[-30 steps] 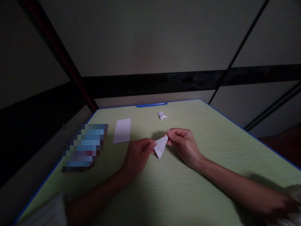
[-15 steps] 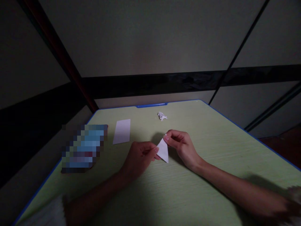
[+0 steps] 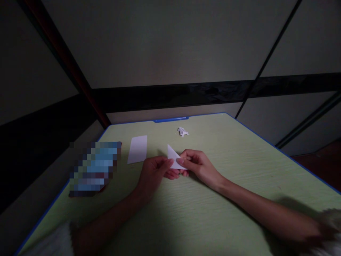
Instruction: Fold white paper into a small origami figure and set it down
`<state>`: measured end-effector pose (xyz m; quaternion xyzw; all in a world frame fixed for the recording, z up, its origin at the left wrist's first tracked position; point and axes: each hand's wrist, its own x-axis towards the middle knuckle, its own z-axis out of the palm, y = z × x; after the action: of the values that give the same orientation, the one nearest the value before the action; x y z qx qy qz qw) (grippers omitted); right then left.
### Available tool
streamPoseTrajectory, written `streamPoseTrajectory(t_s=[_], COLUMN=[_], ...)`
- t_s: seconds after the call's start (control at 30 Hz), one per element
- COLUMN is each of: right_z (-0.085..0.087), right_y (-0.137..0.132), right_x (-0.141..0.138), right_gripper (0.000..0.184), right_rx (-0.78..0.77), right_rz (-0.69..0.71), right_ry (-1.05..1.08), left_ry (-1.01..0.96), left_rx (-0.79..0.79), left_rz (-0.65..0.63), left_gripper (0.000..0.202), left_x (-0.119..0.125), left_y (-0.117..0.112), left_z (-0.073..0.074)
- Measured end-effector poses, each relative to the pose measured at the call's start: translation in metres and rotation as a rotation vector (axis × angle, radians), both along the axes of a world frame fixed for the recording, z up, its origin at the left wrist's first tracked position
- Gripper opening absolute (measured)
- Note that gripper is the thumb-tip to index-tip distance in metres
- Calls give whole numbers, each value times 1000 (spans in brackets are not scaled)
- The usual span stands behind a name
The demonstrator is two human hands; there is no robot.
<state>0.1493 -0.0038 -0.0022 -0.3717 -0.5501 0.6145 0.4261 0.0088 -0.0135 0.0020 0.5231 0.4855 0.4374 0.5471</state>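
A small piece of white paper (image 3: 173,155), folded to a triangle, is held above the table between both hands with one point up. My left hand (image 3: 156,172) pinches its left lower corner, thumb on the near face and fingers behind. My right hand (image 3: 201,165) grips the right side the same way, its thumb pressed on the paper. Parts of the fingers are hidden behind the paper. Beyond the hands lies a small folded paper figure (image 3: 182,132), frog-like in outline. To the left rests a flat white sheet of paper (image 3: 137,149).
The light green table (image 3: 170,220) has a blue edge and a blue strip (image 3: 171,120) at its far side. A pixelated flat object (image 3: 96,169) lies on the left. A pale panelled wall or cabinet (image 3: 170,46) stands right behind the table.
The folded paper has been turned, so a point that hung down now faces up. My right hand has shifted left and slightly down, and both hands are closer together.
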Motion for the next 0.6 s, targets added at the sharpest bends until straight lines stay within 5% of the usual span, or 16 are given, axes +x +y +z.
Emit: streamPoseTrajectory(t_s=[0.23, 0.6], right_z=[1, 3], right_y=[5, 2], right_x=[3, 1], right_gripper=[22, 18], right_rx=[-102, -42], right_rz=[-71, -122], right_ry=[58, 175], left_ry=[-25, -137], left_rx=[-8, 0], left_rz=[92, 158], left_gripper=[18, 19], left_x=[0, -5], left_y=[0, 6], left_z=[3, -5])
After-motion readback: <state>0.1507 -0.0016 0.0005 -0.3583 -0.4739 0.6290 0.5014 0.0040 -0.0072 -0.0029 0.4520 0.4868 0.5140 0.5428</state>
